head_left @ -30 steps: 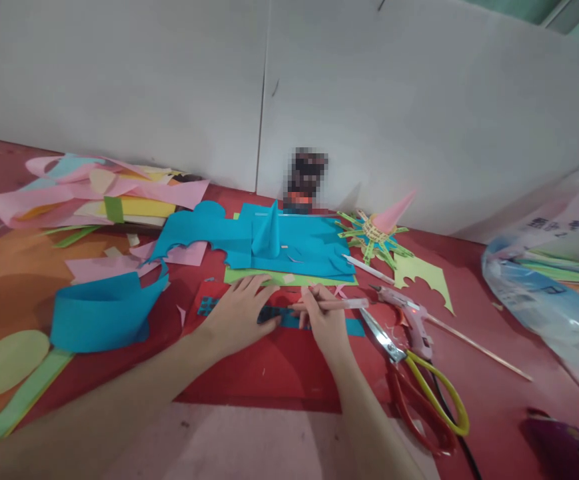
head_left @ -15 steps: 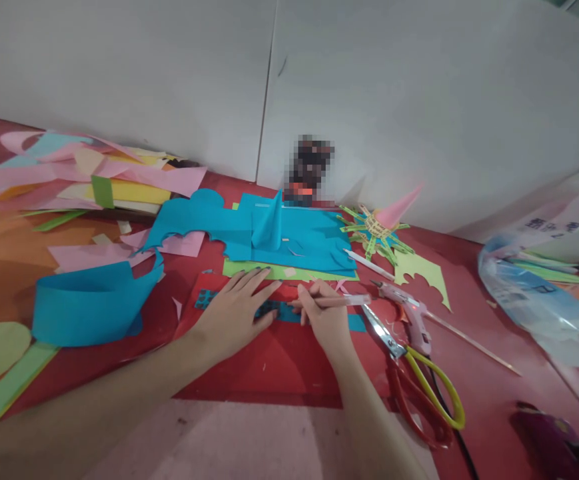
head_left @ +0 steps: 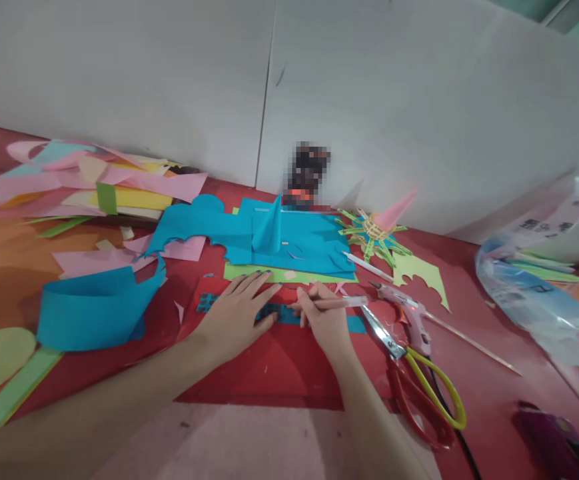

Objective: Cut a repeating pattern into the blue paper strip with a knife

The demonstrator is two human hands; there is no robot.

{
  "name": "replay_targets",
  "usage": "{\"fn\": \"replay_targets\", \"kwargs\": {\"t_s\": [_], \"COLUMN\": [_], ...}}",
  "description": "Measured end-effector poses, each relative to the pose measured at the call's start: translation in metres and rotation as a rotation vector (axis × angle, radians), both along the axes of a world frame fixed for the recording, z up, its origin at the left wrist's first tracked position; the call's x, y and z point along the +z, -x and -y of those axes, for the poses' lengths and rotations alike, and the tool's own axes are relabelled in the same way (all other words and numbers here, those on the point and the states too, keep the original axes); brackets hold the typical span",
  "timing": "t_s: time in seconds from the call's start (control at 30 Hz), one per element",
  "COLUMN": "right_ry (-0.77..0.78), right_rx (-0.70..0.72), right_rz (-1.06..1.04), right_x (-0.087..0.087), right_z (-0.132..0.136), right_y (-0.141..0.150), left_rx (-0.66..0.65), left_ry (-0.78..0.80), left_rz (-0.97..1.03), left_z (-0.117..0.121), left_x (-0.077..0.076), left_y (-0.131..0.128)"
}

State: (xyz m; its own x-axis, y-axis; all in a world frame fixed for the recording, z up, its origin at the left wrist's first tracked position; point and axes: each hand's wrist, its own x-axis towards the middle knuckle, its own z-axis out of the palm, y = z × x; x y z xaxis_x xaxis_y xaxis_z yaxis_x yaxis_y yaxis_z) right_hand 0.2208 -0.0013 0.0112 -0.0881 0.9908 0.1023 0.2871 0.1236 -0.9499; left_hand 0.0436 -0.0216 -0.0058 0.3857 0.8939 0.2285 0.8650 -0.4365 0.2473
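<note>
The red counter (head_left: 484,300) runs back to the white wall (head_left: 169,80), its far edge along the wall's foot. Toward its far right side slumps a clear plastic bag (head_left: 524,293) with a blue-tinted patch; it holds green and orange paper (head_left: 544,263), and its dark print is too blurred to read except what looks like a "2". On the near part of the counter is a red sheet (head_left: 279,373), with flat blue paper (head_left: 314,233) beyond it and a blue cone (head_left: 268,230) upright on top. A pile of pink, yellow and green paper (head_left: 144,193) fills the far left; nearer, a blue paper loop (head_left: 84,320) stands open at the top with nothing visible inside. The left hand (head_left: 236,313) has its grip open, fingers spread over a blue strip (head_left: 356,325) with dark patterning, lying across the red sheet. The right hand's (head_left: 325,320) grip is closed on a pinkish pen (head_left: 339,303), its point at the strip. Right of that hand lie red-and-yellow-handled scissors (head_left: 384,337) and a pink glue gun (head_left: 414,320). Behind them, a tilted pink cone (head_left: 394,213) sits in a band (head_left: 376,230) whose tiny printed lettering is illegible.
</note>
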Motion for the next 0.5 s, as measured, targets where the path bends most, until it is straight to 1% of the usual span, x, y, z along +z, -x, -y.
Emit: {"fn": "replay_targets", "kwargs": {"t_s": [0.3,0.5], "right_ry": [-0.002,0.019], "right_rx": [-0.047,-0.02], "right_rz": [-0.043,-0.079], "right_x": [0.001,-0.001], "right_z": [-0.0001,-0.0003], "right_y": [0.0012,0.0017], "left_rx": [0.002,0.008], "left_ry": [-0.022,-0.038], "left_rz": [0.001,-0.006], "left_z": [0.0006,0.001], "left_x": [0.0014,0.0012], "left_y": [-0.0001,-0.001]}}
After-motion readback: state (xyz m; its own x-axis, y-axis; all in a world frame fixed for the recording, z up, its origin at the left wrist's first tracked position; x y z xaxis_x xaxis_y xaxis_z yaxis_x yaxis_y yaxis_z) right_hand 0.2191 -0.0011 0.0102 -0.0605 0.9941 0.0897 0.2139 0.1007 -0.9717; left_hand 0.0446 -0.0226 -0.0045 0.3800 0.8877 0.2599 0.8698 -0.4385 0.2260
